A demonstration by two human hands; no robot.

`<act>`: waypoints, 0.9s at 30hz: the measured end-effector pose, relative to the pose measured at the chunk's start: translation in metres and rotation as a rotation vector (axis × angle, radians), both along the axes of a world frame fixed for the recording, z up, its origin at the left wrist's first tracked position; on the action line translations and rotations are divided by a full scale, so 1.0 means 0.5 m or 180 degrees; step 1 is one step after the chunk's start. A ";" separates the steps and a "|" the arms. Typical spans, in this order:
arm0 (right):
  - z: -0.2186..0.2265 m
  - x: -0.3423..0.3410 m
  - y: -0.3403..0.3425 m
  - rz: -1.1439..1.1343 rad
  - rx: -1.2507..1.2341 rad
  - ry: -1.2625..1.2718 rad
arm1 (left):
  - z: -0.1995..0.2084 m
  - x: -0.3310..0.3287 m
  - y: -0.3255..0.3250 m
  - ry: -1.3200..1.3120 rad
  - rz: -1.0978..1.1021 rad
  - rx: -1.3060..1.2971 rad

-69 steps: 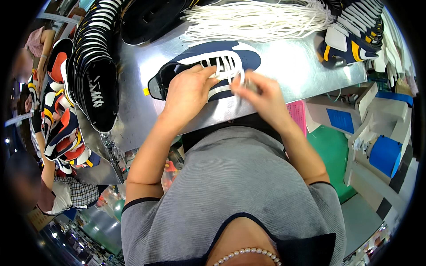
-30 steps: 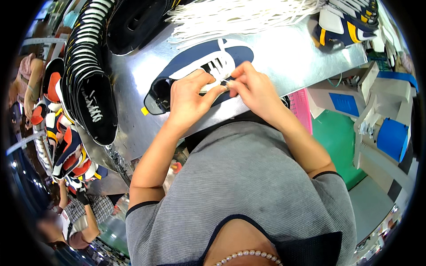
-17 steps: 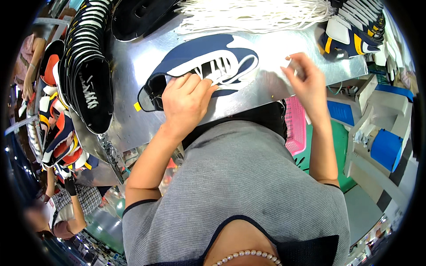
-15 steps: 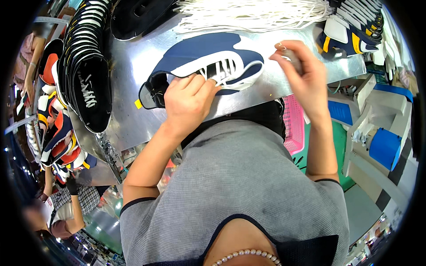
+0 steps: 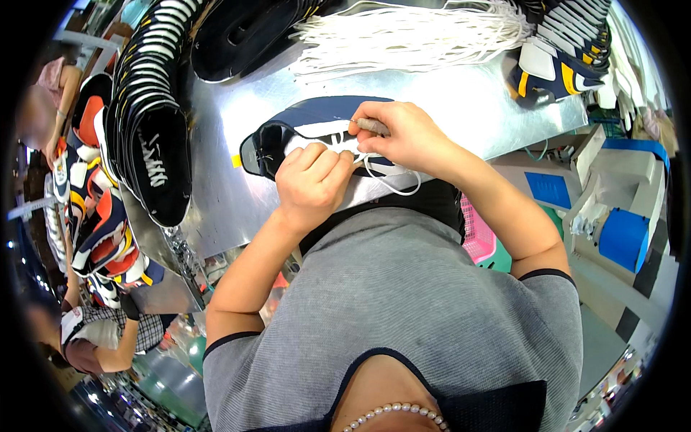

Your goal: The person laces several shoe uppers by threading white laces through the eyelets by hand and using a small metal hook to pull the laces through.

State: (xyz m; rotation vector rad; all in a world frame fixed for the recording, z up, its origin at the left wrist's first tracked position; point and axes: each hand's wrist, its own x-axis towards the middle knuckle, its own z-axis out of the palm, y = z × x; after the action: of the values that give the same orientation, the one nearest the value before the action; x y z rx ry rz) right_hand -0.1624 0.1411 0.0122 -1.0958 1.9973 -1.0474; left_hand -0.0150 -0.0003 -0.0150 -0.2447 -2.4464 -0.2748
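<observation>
A navy and white shoe upper [image 5: 309, 113] lies on its side on the metal table, its dark collar opening to the left. My left hand [image 5: 313, 180] is closed over the white tongue and eyelet edge, gripping the upper. Close beside it, my right hand [image 5: 414, 137] pinches a small tool with a stubby greyish handle [image 5: 373, 127], held at the lace rows. The tool's tip is too small to make out. A white shoelace [image 5: 399, 193] runs through part of the eyelets and hangs in a loose loop below my right hand.
White laces [image 5: 417, 39] lie in a heap at the back. Nested black uppers [image 5: 162, 165] stand at the left, more navy uppers [image 5: 558, 68] at the right. A pink basket [image 5: 479, 230] sits below the table edge [image 5: 504, 151]. Two other people are at the far left.
My right hand has come in from the right to the eyelets with the tool. A lace loop now hangs below it. My left hand still grips the upper, which appears lower in view.
</observation>
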 end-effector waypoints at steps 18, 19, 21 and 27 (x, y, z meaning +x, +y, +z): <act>0.065 -0.095 0.098 -0.1896 -0.2544 -0.0971 | 0.028 -0.008 0.006 -0.0930 0.0015 0.0538; 0.076 -0.123 0.099 -0.1899 -0.2839 -0.0625 | 0.028 -0.005 0.008 -0.0913 0.0063 0.0545; 0.118 -0.244 0.179 -0.2255 -0.3420 -0.0334 | 0.033 -0.013 0.009 -0.0932 -0.0035 0.0518; 0.108 -0.214 0.138 -0.2349 -0.2997 -0.0259 | 0.035 -0.007 0.009 -0.1070 0.0042 0.0568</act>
State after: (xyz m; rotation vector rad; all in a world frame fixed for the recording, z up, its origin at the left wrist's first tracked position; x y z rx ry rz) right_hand -0.2695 0.2103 0.0664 -0.6522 1.8684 -2.5306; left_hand -0.0186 0.0043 0.0026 -0.1105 -2.7305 -0.5649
